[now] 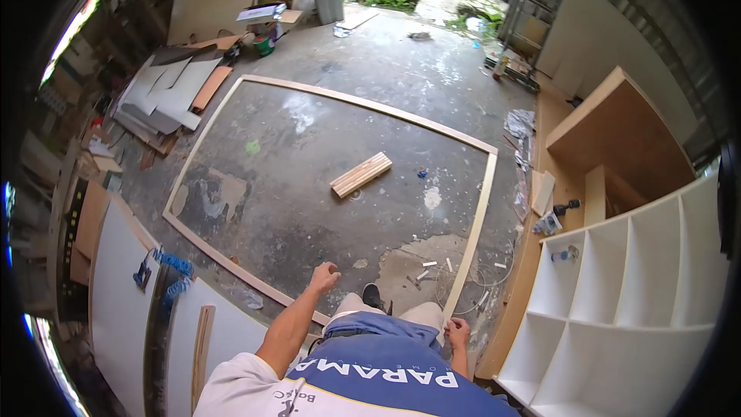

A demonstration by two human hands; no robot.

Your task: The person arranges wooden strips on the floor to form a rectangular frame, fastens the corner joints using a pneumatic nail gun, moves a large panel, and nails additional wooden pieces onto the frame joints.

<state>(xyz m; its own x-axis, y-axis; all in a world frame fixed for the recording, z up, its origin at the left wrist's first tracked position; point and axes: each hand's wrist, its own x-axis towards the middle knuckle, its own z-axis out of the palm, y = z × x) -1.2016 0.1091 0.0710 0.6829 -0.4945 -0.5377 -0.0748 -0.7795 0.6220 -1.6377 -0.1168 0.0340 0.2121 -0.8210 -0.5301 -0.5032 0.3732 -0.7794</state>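
A large rectangular frame of light wooden strips (373, 106) lies on the concrete floor, its near side partly hidden by my body. Inside it rests a small bundle of wooden slats (361, 175). My left hand (325, 277) hangs over the frame's near side, fingers curled together; I cannot make out anything in them. At the near end of the frame's right strip (474, 232) is my right hand (458, 331), with its fingers closed. Whether it grips the strip or only overlaps it in view, I cannot tell.
White shelving (571, 320) stands to my right, beside a cordless drill (567, 207). Small white pieces (431, 264) and a thin cable litter the floor nearby. On the left are white panels (123, 293), a blue coiled hose (177, 264) and stacked sheets (166, 85). A grey bin (329, 1) stands behind.
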